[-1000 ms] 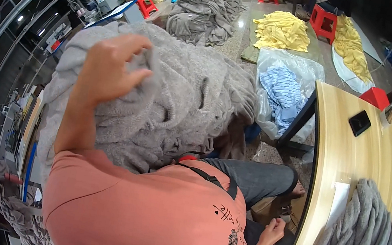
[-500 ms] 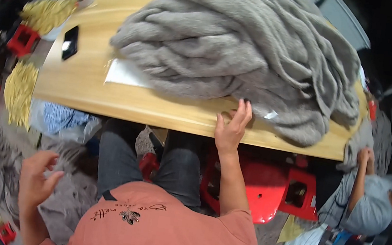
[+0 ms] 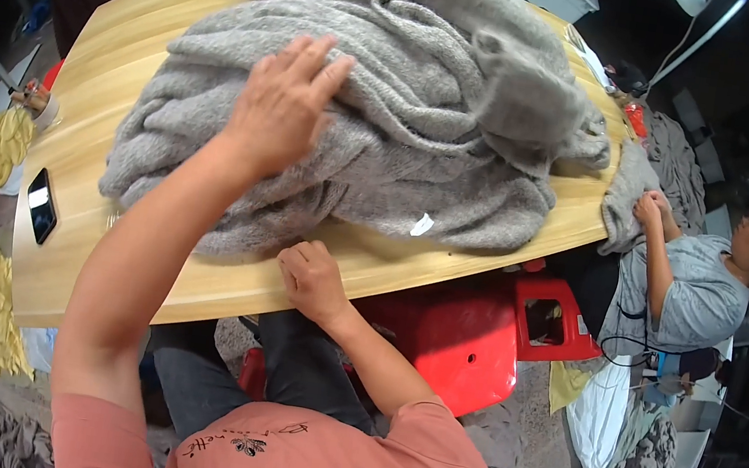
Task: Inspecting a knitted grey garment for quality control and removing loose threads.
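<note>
Fingers of the left hand point(image 3: 283, 104) lie spread flat on the grey knit pile point(image 3: 412, 105); the right hand point(image 3: 314, 278) rests curled at its edge.

Blanket pile point(image 3: 412, 105) lay on table point(image 3: 125, 36); phone point(image 3: 42, 204) on table left of it; stool point(image 3: 446, 340) under table's near edge.

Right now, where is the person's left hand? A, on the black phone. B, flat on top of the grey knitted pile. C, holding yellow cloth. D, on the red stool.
B: the left hand lies spread, palm down, on the grey knitted pile on the wooden table, while the right hand is curled at the table's near edge beside the pile's hem.
</note>
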The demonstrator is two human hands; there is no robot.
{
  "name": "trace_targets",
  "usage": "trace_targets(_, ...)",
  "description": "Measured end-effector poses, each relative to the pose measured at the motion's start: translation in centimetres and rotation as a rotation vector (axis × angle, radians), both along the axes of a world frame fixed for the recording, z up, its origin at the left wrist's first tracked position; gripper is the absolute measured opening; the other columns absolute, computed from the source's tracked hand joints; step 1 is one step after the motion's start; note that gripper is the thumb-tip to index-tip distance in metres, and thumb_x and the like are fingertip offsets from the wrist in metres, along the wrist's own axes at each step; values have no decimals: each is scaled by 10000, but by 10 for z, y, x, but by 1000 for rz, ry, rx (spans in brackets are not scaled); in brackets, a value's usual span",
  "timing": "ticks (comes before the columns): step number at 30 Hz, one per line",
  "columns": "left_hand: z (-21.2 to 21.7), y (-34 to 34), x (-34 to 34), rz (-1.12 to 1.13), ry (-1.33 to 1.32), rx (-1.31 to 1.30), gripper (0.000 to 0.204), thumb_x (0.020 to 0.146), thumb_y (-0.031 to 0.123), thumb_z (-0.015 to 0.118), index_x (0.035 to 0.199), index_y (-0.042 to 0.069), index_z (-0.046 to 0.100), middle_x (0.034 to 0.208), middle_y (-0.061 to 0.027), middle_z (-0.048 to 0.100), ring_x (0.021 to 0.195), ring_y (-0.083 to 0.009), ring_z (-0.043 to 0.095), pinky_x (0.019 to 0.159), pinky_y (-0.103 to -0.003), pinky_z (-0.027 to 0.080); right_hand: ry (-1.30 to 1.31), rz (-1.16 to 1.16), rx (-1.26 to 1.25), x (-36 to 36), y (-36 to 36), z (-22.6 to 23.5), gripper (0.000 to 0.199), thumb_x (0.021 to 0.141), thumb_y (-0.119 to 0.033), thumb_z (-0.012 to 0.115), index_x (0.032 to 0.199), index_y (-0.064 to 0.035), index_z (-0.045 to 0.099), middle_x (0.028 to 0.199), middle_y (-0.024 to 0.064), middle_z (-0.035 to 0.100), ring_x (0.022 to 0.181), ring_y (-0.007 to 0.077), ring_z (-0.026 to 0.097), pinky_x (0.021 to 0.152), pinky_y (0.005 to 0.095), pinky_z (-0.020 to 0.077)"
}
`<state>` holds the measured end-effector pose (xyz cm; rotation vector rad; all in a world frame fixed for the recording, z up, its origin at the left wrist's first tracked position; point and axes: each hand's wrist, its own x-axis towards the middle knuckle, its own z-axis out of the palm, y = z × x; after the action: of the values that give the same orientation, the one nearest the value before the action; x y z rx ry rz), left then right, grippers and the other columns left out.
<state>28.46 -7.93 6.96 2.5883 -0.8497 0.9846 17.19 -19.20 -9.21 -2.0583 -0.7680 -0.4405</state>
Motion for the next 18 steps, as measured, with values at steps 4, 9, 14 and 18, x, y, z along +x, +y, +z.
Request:
trace_targets(4,-15,26,20,125,197,35,120,727,94,558,818,16,562,798,-140,569,840,-290,542,722,-399,421,-1,-52,50,-2,-4,2,100,690,30,554,773,-26,559,710,108,528,645,271,501,588,327,413)
trace_targets(9,31,73,-103,-479,908,-177,80,634,15,550,667,-9,480,585,-141,460,520,-285,458,496,-355,389,581,45,814,-4,-23,-7,154,780,-12,534,930,13,559,764,48,571,640,149,537,602,227,422)
trace_targets(14,47,94,-214,-788,1421,-107,94,723,51,604,669,22,532,604,-112,488,564,-277,510,505,-350,398,983,438,1438,-5,-47,10,822,790,-650,379,1275,12,344,1242,134,444,1147,242,419,959,382,336)
trace_targets(18,23,106,-263,-698,1679,-158,151,761,94,646,686,5,550,588,-116,488,528,-275,484,484,-326,383,970,324,1421,-9,-36,33,643,840,-492,462,1214,28,411,1165,134,509,1067,237,491,918,381,386)
